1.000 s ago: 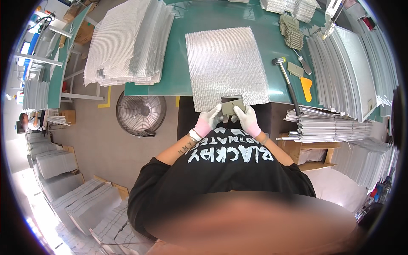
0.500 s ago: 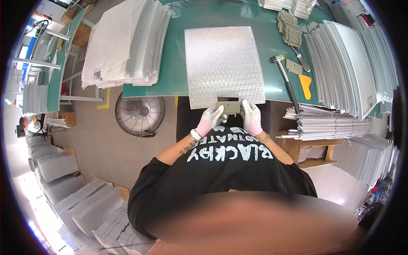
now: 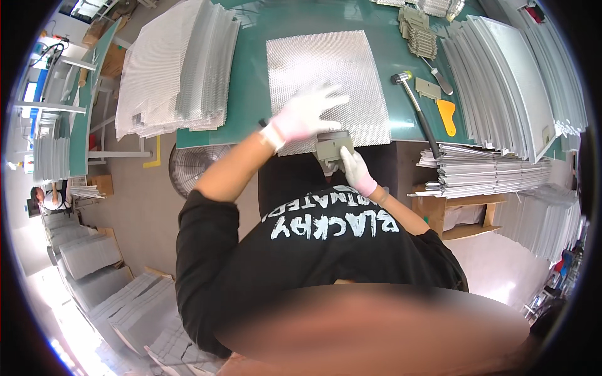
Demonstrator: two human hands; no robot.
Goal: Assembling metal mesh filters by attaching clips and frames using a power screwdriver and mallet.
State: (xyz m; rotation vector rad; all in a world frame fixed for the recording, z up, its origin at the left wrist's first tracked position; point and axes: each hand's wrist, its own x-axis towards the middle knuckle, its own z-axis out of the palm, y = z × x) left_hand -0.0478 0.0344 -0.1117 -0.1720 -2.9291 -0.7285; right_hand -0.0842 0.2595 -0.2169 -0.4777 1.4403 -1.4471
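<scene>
A silvery mesh sheet point(image 3: 326, 69) lies on the green table, its near end reaching the table's front edge. Over the sheet's lower left part is my left hand point(image 3: 306, 114), gloved in white, fingers spread and somewhat blurred, holding nothing. My right hand point(image 3: 359, 174), also gloved, pinches a flat grey-green plastic plate point(image 3: 332, 149) by its right side. The plate sits at the notch in the sheet's near edge; whether the two are joined I cannot tell.
Mesh sheets point(image 3: 157, 75) are piled at the left, framed panels point(image 3: 501, 81) at the right. A mallet point(image 3: 417, 106), a yellow scraper point(image 3: 446, 118), a screwdriver point(image 3: 442, 80), a loose plate point(image 3: 427, 88) and stacked plates point(image 3: 419, 34) lie between. A floor fan point(image 3: 197, 169) stands below the table's left.
My left hand has let go of the plate and swung up over the mesh sheet, its fingers spreading. My right hand keeps the plate, which has shifted slightly left and tilted.
</scene>
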